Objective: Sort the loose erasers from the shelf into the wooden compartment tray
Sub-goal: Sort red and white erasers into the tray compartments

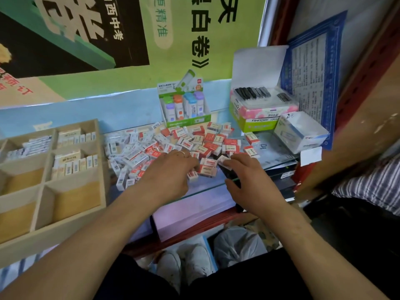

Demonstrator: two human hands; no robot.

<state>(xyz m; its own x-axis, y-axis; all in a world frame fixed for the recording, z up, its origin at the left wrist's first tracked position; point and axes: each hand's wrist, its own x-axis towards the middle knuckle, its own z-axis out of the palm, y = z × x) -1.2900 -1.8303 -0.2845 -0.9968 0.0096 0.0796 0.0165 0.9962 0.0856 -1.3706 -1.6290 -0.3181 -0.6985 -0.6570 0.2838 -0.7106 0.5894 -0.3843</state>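
Two hands worked the eraser pile (179, 141) near the shelf's (279, 146) front edge: left hand (171, 169) pinched an eraser (192, 176), right hand (244, 176) gripped another eraser (223, 159).

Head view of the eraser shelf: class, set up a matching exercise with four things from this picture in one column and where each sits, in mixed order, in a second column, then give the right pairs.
Things:
1. wooden compartment tray
2. loose erasers
3. green display box
4. left hand

Places:
A. behind the pile, against the poster
B. far left, some compartments filled
C. on the near edge of the pile, fingers among erasers
D. spread over the glass shelf, centre

Pairs: 1-B, 2-D, 3-A, 4-C
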